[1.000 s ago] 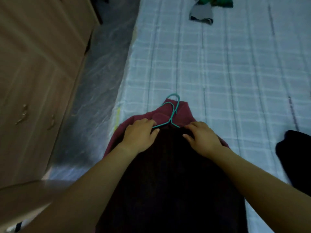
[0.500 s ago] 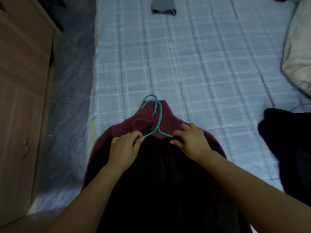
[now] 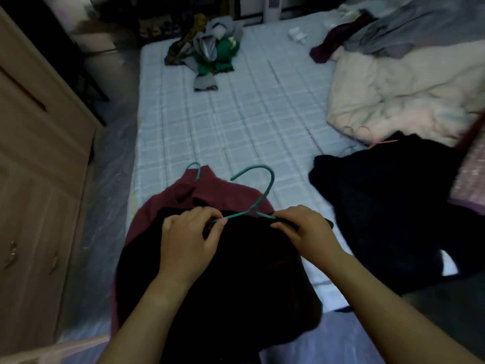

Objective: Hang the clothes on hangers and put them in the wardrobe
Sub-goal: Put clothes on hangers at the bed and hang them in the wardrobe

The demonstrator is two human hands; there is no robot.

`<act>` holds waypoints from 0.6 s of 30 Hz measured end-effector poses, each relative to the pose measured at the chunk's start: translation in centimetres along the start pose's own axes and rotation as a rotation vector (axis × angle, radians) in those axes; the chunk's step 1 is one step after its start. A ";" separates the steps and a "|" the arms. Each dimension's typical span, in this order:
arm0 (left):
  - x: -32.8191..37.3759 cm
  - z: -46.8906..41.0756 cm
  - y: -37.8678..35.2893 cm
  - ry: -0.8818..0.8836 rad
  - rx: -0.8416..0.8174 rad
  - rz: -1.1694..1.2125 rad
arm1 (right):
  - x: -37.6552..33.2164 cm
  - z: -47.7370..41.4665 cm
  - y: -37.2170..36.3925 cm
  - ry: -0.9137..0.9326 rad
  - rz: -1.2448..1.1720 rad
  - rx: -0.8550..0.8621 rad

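Note:
A dark garment [image 3: 236, 274] hangs from a teal wire hanger [image 3: 265, 190] just above the near edge of the bed. My left hand [image 3: 189, 237] pinches the hanger's left shoulder together with the garment's neckline. My right hand [image 3: 307, 229] pinches its right shoulder the same way. Beneath lies a maroon garment [image 3: 223, 190] on the bed, with a second teal hook [image 3: 195, 170] sticking out at its collar. The wooden wardrobe [image 3: 39, 158] stands along the left with its doors shut.
The checked bed sheet [image 3: 236, 122] stretches ahead. On it lie a pile of green and grey clothes [image 3: 210, 51] at the far end, a cream duvet [image 3: 399, 95] at the right, black clothes [image 3: 393, 206] beside my right hand, and pink and purple hangers [image 3: 362, 134].
My hands have lifted the teal hanger with the dark garment off the maroon garment; its hook now stands up and to the right. My view has tilted up the bed.

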State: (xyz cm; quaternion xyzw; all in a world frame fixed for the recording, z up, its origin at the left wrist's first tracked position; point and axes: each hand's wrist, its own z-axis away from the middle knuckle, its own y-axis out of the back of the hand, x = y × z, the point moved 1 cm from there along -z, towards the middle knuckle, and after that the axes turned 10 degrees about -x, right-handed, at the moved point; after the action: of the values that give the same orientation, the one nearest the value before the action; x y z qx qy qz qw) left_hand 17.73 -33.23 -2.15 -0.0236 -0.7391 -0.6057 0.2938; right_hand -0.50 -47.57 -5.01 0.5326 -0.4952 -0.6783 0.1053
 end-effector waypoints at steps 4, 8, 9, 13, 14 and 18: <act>10.8 5.1 -0.9 -0.108 0.045 0.011 | 0.9 12.0 6.0 -0.044 -0.007 0.235; 19.8 8.1 -3.3 -0.235 0.029 0.013 | 2.7 22.6 10.2 -0.162 -0.076 0.370; 21.8 8.7 -3.8 -0.265 0.015 0.025 | 3.0 24.8 11.1 -0.182 -0.084 0.404; 29.1 9.7 -4.6 -0.388 -0.012 0.143 | 4.2 30.8 15.7 -0.192 -0.025 0.539; 30.7 9.5 -4.5 -0.428 -0.022 0.179 | 4.5 31.8 17.1 -0.187 -0.007 0.579; 36.3 7.4 -3.7 -0.616 -0.074 0.214 | 5.9 34.2 23.1 -0.137 0.106 0.737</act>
State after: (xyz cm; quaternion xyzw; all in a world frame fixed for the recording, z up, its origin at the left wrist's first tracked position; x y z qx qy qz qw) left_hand -16.75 -39.14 10.67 -0.2938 -0.7641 -0.5622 0.1175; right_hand -40.11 -43.63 7.51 0.4617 -0.7387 -0.4825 -0.0919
